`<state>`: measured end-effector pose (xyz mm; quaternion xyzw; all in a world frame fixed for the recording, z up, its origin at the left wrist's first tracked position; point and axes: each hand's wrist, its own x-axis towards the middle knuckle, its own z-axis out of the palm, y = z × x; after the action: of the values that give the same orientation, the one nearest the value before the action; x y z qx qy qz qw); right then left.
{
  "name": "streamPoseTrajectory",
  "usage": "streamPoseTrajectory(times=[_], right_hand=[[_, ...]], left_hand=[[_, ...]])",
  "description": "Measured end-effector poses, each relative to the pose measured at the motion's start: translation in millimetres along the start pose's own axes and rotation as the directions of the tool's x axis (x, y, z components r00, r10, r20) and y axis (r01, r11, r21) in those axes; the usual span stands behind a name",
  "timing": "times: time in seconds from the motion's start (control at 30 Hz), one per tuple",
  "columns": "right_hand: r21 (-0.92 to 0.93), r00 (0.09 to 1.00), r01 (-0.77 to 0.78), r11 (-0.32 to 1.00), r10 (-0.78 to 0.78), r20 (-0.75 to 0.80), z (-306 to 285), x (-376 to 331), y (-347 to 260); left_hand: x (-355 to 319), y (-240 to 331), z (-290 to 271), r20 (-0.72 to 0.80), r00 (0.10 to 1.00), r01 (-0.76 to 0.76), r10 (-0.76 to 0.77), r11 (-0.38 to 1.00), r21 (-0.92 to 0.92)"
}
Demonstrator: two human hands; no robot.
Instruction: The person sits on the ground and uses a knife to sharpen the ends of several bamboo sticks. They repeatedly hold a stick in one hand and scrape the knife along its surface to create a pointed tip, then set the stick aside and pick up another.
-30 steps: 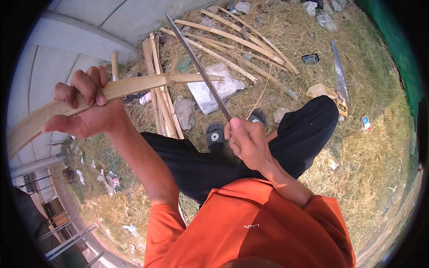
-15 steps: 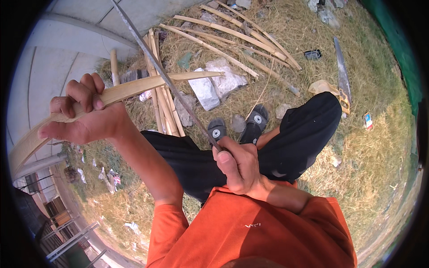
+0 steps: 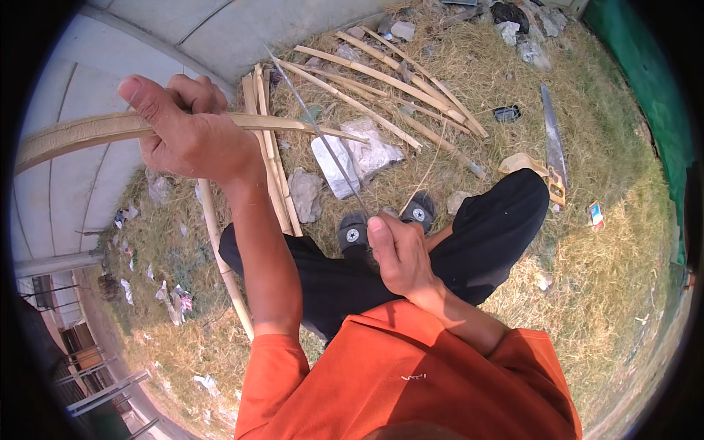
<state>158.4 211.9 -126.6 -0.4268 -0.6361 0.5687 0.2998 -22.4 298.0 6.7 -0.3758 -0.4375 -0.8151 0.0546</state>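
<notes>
My left hand is closed round a long, curved strip of split bamboo, its thumb sticking up along the strip. The strip runs from the far left across to the middle, and its thin end tapers out past my fist. In my right fist, in front of my body, is a long narrow metal blade that looks like a machete seen nearly edge-on. Its handle is hidden inside the fist. The blade points up and to the left and crosses the strip's thin end; whether they touch I cannot tell.
Split bamboo strips lie on the dry grass ahead, and more lie left of a white stone block. A handsaw lies at the right. A grey wall stands at the left, a green sheet at the right.
My left hand has moved up and right and turned over, closing more tightly on the bamboo strip, which lies more level. The blade has turned, its tip shifting right and down.
</notes>
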Motion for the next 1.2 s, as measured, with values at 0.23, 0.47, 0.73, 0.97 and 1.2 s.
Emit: streamPoseTrajectory(times=[0.23, 0.47, 0.73, 0.97, 1.2], right_hand=[[0.022, 0.985, -0.166, 0.986, 0.166, -0.040, -27, 6, 29], [0.321, 0.997, 0.051, 0.946, -0.027, -0.078, -22, 13, 15], [0.771, 0.895, 0.246, 0.587, 0.168, -0.414, 19, 83, -17], [0.629, 0.767, 0.458, 0.628, 0.078, -0.637, -26, 122, -29], [0.028, 0.886, 0.352, 0.936, -0.323, -0.332, -100, 144, -26]], left_hand=[[12, -5, -4, 0.164, 0.986, -0.014, 0.023, 0.998, -0.056], [45, -3, -59, 0.074, 0.992, 0.119, -0.097, 0.907, -0.404], [-33, -79, -86, 0.017, 0.795, 0.506, -0.607, 0.647, -0.571], [-98, -71, -100, 0.555, 0.156, 0.979, -0.817, 0.202, 0.021], [-24, -32, -95, 0.767, 0.041, 0.462, -0.640, 0.693, 0.554]])
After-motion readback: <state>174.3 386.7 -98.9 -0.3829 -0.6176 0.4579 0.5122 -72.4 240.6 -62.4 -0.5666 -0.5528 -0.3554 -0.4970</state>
